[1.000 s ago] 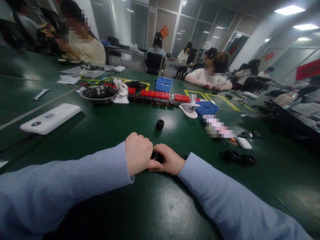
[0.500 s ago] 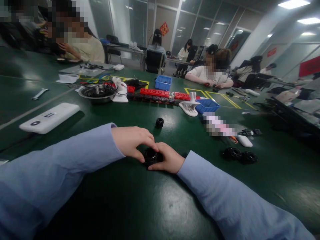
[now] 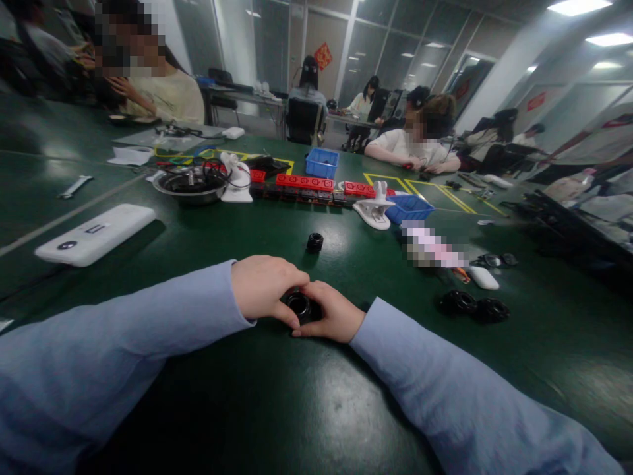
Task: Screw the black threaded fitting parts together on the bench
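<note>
A black round part with a hollow, ring-like top [image 3: 299,304] is between my hands, just above or on the green table; I cannot tell which. My right hand [image 3: 335,313] grips its right side, thumb at the near edge and fingers at the far edge. From the left, my left hand [image 3: 270,287] curls round the same part, its thumb at the near side and fingers over the far side. Fingertips of both hands meet behind it. A smaller black ribbed part with a hole [image 3: 314,242] stands on the table beyond them.
Two black ribbed parts [image 3: 475,307] lie at the right, near a white case [image 3: 484,278]. A white power bank [image 3: 96,234] and a wrench [image 3: 75,187] lie left. Behind stand a metal bowl [image 3: 190,188], red-topped blocks [image 3: 305,183] and blue bins [image 3: 322,162]. Several people sit beyond.
My left hand rose and opened off the black part, uncovering its hollow top, then closed round it again. My right hand kept its grip nearly in place.
</note>
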A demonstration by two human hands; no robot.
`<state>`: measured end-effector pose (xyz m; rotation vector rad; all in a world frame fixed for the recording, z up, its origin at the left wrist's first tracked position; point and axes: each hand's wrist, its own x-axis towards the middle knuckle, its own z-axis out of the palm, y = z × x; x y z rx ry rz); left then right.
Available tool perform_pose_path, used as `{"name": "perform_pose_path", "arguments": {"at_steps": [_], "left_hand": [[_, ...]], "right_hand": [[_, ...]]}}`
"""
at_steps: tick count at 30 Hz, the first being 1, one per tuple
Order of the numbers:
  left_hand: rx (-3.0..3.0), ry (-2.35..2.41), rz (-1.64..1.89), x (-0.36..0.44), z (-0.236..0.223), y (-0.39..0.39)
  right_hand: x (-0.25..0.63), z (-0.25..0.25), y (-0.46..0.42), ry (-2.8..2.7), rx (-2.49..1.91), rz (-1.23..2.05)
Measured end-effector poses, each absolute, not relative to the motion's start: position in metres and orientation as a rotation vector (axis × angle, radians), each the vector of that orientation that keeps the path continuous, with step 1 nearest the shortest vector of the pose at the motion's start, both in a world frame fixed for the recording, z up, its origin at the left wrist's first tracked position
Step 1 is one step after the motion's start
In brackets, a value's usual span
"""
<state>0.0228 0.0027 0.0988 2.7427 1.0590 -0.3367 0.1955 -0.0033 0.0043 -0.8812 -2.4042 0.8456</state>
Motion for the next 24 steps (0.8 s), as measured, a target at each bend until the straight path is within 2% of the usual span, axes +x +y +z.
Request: {"name": "perform_pose_path", "arguments": {"at_steps": [24], "left_hand": [[2.737,1.476,-0.461,0.04,0.098,-0.018]], "right_hand": [[0.193,0.005,-0.004,-2.448,-1.044,0.795]]}}
